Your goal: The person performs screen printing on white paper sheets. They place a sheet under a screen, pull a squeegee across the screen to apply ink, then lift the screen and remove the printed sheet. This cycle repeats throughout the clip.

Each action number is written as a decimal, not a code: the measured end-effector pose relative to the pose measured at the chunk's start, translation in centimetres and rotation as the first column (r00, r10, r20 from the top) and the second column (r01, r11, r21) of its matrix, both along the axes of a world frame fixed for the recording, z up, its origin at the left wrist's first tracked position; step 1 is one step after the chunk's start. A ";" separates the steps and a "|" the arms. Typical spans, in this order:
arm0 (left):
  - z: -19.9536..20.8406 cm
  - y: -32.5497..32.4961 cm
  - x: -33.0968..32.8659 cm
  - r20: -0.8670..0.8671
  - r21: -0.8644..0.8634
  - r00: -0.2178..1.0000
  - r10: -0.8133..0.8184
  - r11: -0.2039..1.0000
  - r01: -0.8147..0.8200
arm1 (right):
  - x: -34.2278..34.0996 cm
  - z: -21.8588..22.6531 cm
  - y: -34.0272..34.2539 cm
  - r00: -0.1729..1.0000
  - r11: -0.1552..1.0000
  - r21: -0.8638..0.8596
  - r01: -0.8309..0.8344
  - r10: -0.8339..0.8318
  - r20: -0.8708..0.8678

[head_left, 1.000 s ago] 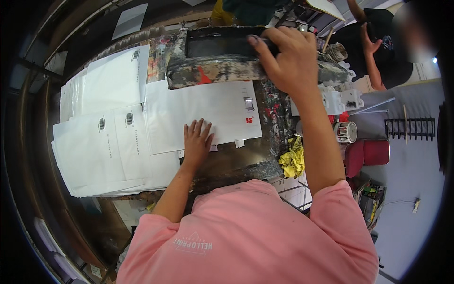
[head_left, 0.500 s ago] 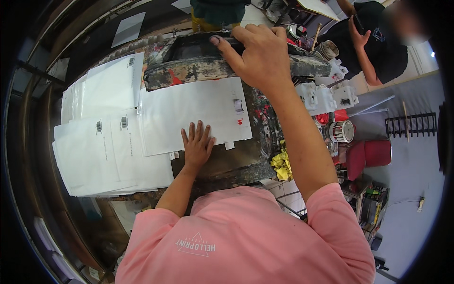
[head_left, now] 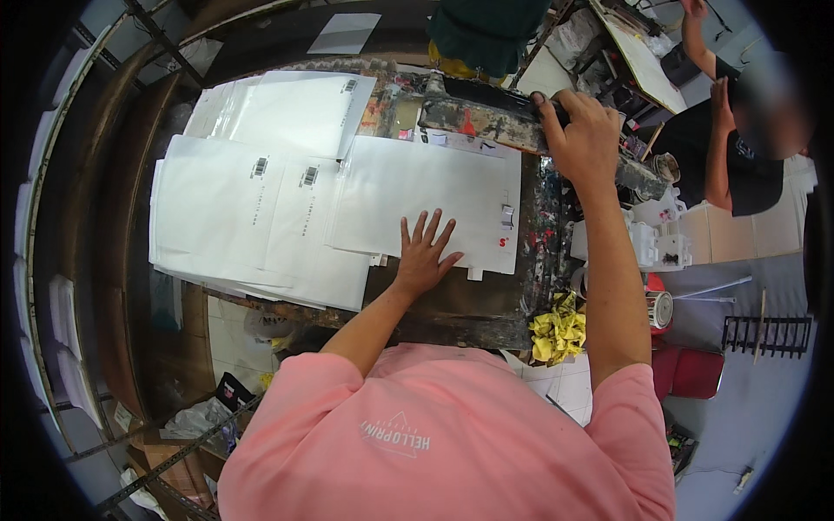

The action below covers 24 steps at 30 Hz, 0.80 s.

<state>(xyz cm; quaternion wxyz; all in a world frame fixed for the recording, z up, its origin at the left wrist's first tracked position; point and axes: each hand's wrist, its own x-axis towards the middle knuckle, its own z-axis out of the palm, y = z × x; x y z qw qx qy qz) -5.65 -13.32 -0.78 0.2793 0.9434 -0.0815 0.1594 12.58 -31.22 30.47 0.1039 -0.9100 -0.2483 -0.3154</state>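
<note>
My left hand [head_left: 424,258] lies flat, fingers spread, on the near edge of a white paper sheet [head_left: 404,191]. That sheet bears a small red mark and a dark printed patch at its right side. At the far side of the table, my right hand [head_left: 584,143] grips the near bar of a paint-stained wooden screen frame [head_left: 495,128], its fingers curled over the top. The frame is tilted up above the sheet's far edge. Several white sheets [head_left: 217,208] with barcodes overlap to the left of my left hand.
Crumpled yellow paper [head_left: 559,330] sits at the table's right corner, near my right forearm. White plastic containers [head_left: 645,239] and a paint can [head_left: 659,309] stand on the right. Another person [head_left: 730,130] is at the far right; someone in dark green [head_left: 486,35] stands beyond the table.
The screen frame has lifted and tilted further up in my right hand, uncovering more of the sheet's far edge. My left hand stays flat on the sheet. The whole view has shifted.
</note>
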 end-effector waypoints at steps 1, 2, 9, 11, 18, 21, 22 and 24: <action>1.8 -0.4 -0.4 -0.021 -0.143 1.000 -0.008 0.990 0.005 | -0.4 -0.2 0.0 1.000 1.000 -0.001 -0.013 0.013 -0.016; 4.2 -0.5 -0.5 -0.036 -0.278 0.999 -0.032 0.960 0.021 | -0.8 -0.7 -0.1 1.000 1.000 0.005 -0.012 0.012 -0.027; 15.4 1.2 1.0 -0.017 -0.990 0.941 -0.339 0.140 0.033 | -4.6 -5.2 -0.4 0.998 0.997 0.055 -0.046 0.044 0.036; 11.9 0.9 0.7 -0.266 -0.722 0.930 -0.252 0.692 -0.019 | -4.3 -5.7 -0.7 0.995 0.997 0.061 -0.054 0.048 0.087; -2.3 -1.6 -6.8 -0.147 0.204 0.987 0.060 0.979 -0.029 | -3.6 -4.1 -0.3 1.000 1.000 0.025 -0.015 0.014 0.025; -2.5 -2.2 -7.5 -0.139 0.202 0.989 0.043 0.979 -0.014 | -3.5 -4.3 -0.5 0.999 1.000 0.008 -0.018 0.018 0.037; -2.7 -2.2 -7.6 -0.153 0.198 0.987 0.045 0.980 -0.014 | -3.5 -4.4 -0.5 0.999 1.000 0.013 -0.027 0.027 0.039; -2.8 -2.2 -7.8 -0.181 0.191 0.982 0.047 0.982 -0.012 | -3.3 -4.4 -0.5 0.999 1.000 0.002 -0.030 0.030 0.037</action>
